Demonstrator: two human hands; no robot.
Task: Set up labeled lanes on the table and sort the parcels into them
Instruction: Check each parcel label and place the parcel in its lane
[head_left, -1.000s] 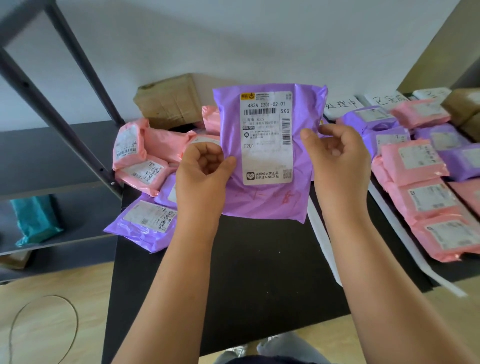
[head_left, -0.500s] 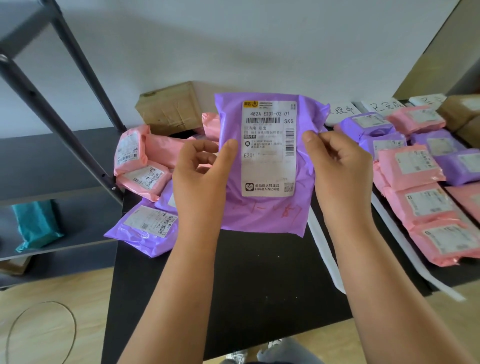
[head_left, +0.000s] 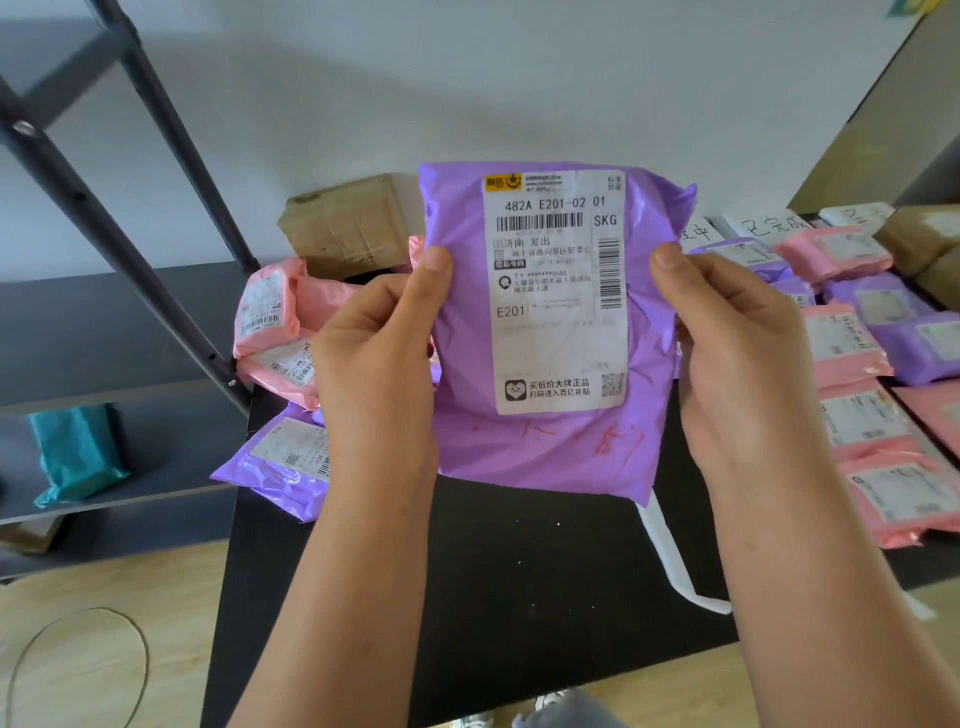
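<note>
I hold a purple parcel (head_left: 550, 447) upright over the black table (head_left: 509, 571), its white shipping label facing me. My left hand (head_left: 379, 364) grips its left edge and my right hand (head_left: 737, 353) grips its right edge, thumbs on the front. An unsorted heap of pink parcels (head_left: 270, 317) and a purple parcel (head_left: 283, 462) lies at the table's left. On the right, pink parcels (head_left: 872, 431) and purple parcels (head_left: 914, 338) lie in rows beneath handwritten paper lane labels (head_left: 774, 224). A white paper strip (head_left: 675, 561) divides the lanes.
A brown cardboard box (head_left: 348, 228) stands against the wall behind the heap; more brown boxes (head_left: 924, 239) sit at the far right. A dark metal shelf (head_left: 119, 332) on the left holds a teal bag (head_left: 72, 452). A thin cable (head_left: 78, 670) loops on the wooden floor.
Both hands have brought the purple parcel closer to the camera. My left hand changed from a curled fist to a thumb-front grip on the left edge.
</note>
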